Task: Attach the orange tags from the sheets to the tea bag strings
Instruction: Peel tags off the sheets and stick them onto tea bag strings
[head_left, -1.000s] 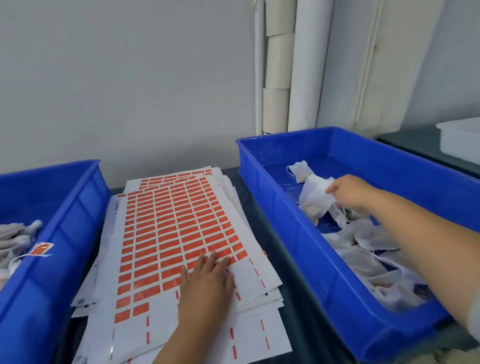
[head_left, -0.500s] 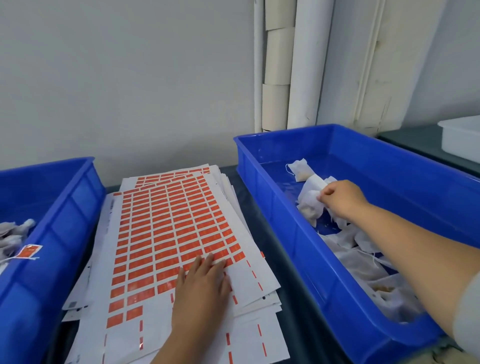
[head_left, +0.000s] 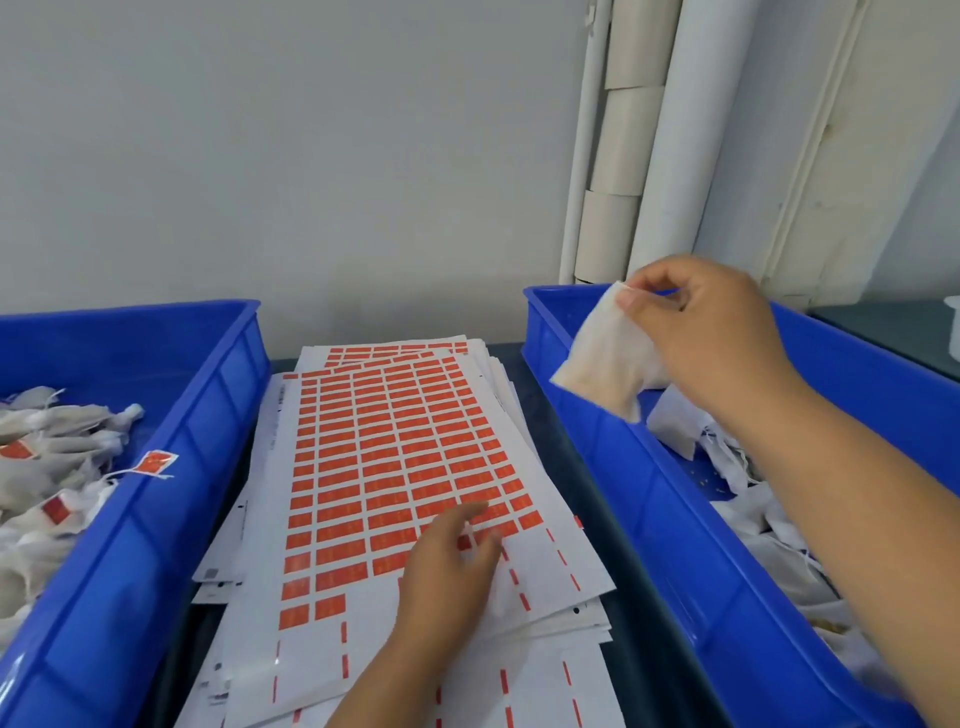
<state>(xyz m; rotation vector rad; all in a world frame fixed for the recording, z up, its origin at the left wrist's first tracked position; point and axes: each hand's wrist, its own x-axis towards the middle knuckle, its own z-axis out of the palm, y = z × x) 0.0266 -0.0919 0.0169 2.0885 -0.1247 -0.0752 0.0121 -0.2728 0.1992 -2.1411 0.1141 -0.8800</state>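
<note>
The right hand (head_left: 711, 338) pinches the top corner of a white tea bag (head_left: 605, 358) between thumb and fingers, holding it above the left wall of the right blue bin (head_left: 675, 545), which contains more loose bags. The left hand (head_left: 447, 577) rests on the top tag sheet (head_left: 384, 467); its fingers curl at an orange tag, possibly pinching it. The sheets are stacked on the dark surface (head_left: 535, 415). The left blue bin (head_left: 171, 493) holds tagged bags.
</note>
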